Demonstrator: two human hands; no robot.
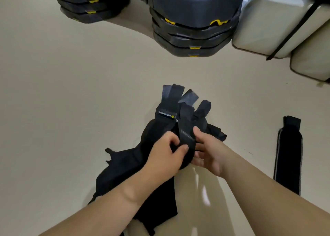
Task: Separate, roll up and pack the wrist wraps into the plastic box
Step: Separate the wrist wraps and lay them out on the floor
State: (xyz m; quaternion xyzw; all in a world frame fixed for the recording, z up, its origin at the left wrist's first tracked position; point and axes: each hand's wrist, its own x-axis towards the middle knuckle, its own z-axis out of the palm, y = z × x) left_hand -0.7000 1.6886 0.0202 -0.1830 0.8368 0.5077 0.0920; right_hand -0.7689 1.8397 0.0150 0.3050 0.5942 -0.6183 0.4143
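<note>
Pale beige floor point(71, 93), filling most of the view. Stack of dark grey step platforms point(194, 37) with yellow marks, far centre; a second, similar stack point(85, 7) at far left. Cream padded blocks point(267, 25), far right, with a thin black rod point(292, 32) leaning across them. Tangled bundle of black wrist wraps point(157, 128), centre, its lower part trailing on the floor and several strap ends fanning away from the person. Single wrist wrap point(288, 155), laid out flat and straight on the floor, well apart to the right of the bundle. Left hand point(166, 155), fingers and thumb curled round a wrap in the bundle. Right hand point(209, 150), thumb on top and fingers beneath, gripping the same bundle. Small white-lettered label point(167, 114) on one strap.
</note>
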